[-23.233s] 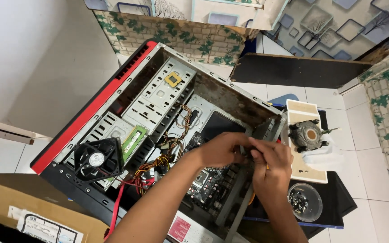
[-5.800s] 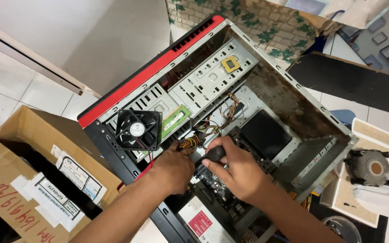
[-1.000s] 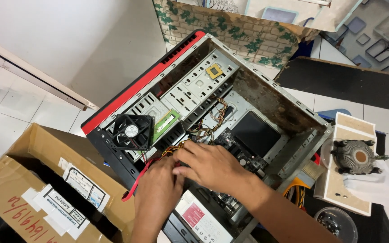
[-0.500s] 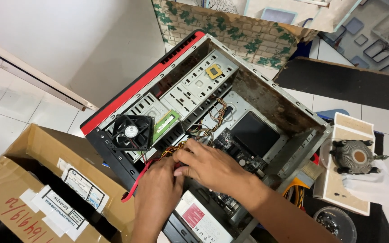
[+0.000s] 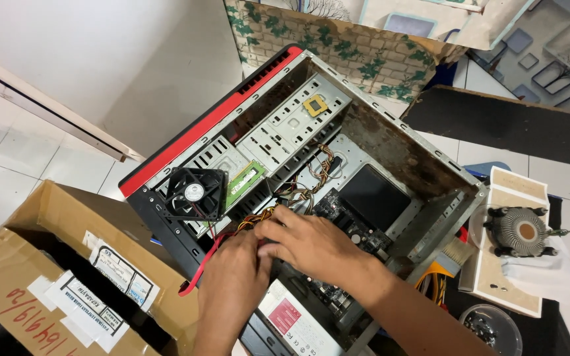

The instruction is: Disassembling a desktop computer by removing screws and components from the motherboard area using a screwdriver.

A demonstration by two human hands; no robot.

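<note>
Since half a second ago, little has changed: both hands are kept pressed together over the same spot at the near edge of the open computer case (image 5: 390,125), and the view is barely shifted.

The left hand (image 5: 232,280) is curled over a bundle of coloured wires (image 5: 249,221), fingers bent down; what is gripped beneath it cannot be told. The right hand (image 5: 311,240) is laid across from the right, fingers closed towards the left hand, and its hold is likewise hidden.

Room is tight here. The hands are hemmed in by the case's black near wall, with a small black fan (image 5: 194,193) just to the left and the circuit board (image 5: 354,224) touching on the right. A red flat cable (image 5: 200,267) hangs over the near wall. A cardboard box (image 5: 54,264) stands close on the left.

The case is seen lying tilted, red along its far-left edge, rusty brown on the inner right wall, with grey perforated metal inside. To the right, well apart, a round cooler (image 5: 519,231) rests on a pale box (image 5: 499,283).
</note>
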